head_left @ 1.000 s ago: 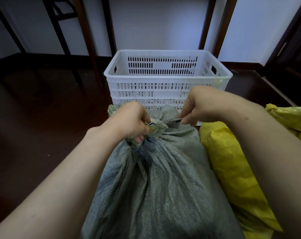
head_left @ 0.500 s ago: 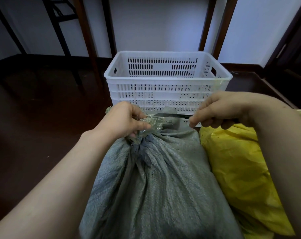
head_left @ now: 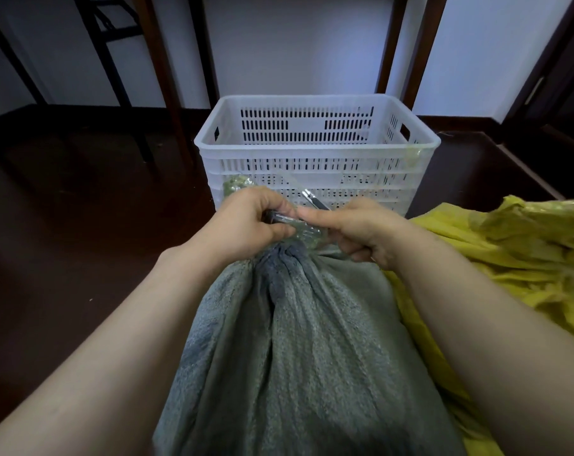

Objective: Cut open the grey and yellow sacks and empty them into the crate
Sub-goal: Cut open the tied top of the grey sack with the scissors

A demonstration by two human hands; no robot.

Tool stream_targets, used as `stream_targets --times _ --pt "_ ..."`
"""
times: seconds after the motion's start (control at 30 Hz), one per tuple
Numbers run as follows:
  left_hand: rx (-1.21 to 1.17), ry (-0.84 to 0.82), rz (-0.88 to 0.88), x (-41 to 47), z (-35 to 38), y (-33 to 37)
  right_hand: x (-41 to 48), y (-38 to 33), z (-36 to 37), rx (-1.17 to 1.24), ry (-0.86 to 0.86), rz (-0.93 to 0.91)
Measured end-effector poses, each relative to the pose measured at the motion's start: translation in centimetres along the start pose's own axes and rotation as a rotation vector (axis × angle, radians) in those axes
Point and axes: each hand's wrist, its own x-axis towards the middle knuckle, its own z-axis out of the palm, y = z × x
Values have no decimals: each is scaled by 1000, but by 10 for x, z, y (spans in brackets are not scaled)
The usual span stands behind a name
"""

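Grey woven sack fills the lower centre of the view, lying lengthwise toward the camera, its neck gathered into a tight bunch at the far end. Yellow sack lies just beside it on the right, touching along the grey sack's edge, crumpled and creased. White slotted plastic crate stands upright on the dark floor directly beyond the grey sack's neck; as far as the view shows, nothing is inside it. Dark wooden furniture legs rise behind the crate against a pale wall.

Left hand is closed around the bunched neck, which is wrapped in clear, glossy tape; a dark object sits under its fingers, identity not clear. Right hand is curled closed around the handle of a small knife, index finger extended onto the taped bunch. The metal blade projects up and away past the fingertips, in front of the crate's near wall. Both forearms are bare.
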Motion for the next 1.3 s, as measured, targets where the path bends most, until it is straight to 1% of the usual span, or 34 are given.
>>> stream_targets --times 0.1,0.33,0.43,0.5,0.6,0.67,0.73,0.8,0.83,0.9,0.97,1.0,1.03,1.07,1.13,1.2,1.3 --pt "30 -31 9 -4 -1 1 4 2 7 99 15 -22" --pt "31 -55 91 -5 -1 14 13 -1 6 202 228 -80" --pt "32 -61 96 -6 -5 18 15 0 4 217 254 -102" --pt "153 -49 109 -5 -5 18 14 0 5 223 247 -115" --pt "370 62 124 -6 -4 19 11 -3 7 228 213 -132" --pt "383 89 164 -4 0 20 12 -5 8 238 226 -139" --pt "328 66 205 -4 4 21 14 -5 8 270 282 -144" --pt "203 80 171 -6 8 21 15 -2 6 317 318 -162" --pt "107 127 126 -7 9 21 15 0 5 347 302 -174" --pt "-104 270 4 -8 8 19 13 3 2 413 214 -187" --pt "-248 376 -188 -5 7 20 13 5 2 470 118 -164" --pt "-298 383 -296 -3 7 20 13 6 3 490 87 -150" --pt "-343 354 -402 -1 8 21 14 7 4 515 68 -138" --pt "-403 300 -493 1 10 23 15 7 4 552 54 -129" --pt "-598 187 -627 3 14 26 16 6 6 642 31 -118" --pt "-770 142 -689 4 19 26 16 7 9 691 3 -103" --pt "-897 243 -664 5 29 25 14 8 12 707 -64 -71"
